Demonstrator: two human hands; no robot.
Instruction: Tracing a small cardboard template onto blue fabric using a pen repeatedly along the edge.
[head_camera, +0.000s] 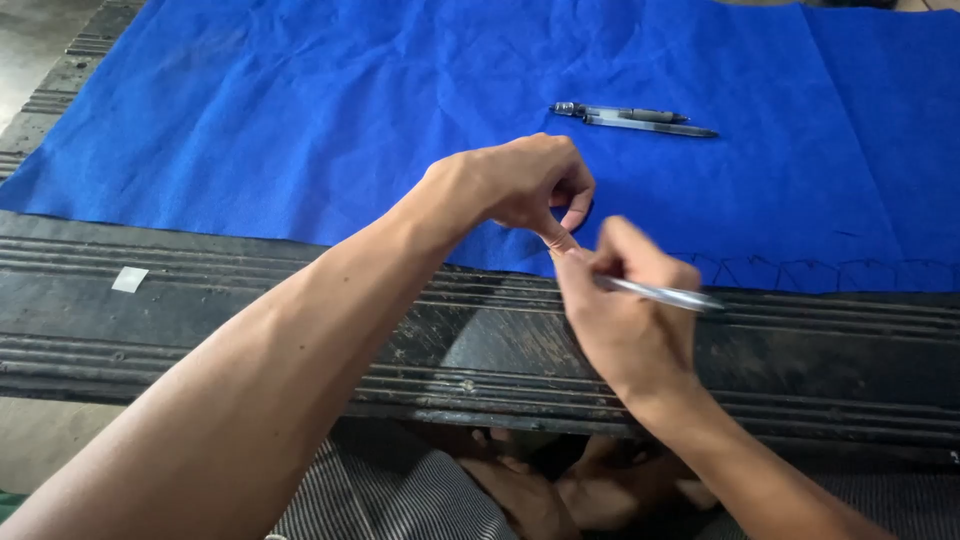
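Blue fabric (400, 110): edge outlines drawn from 3 o'clock to centre; rest unmarked. Right hand (630, 320) fingers closed on pen (665, 295); left hand (530, 185) fingers curled, pinning the edge.

the blue sheet (300, 110) is looking like matt felt-like cloth, faintly creased. the pen (665, 296) in the right hand (625, 320) is gleaming like smooth metal or silvery plastic. two pens (635, 118) are lying there, glossy, partly clear plastic. the dark table (200, 320) is showing worn, ridged, scuffed wood.
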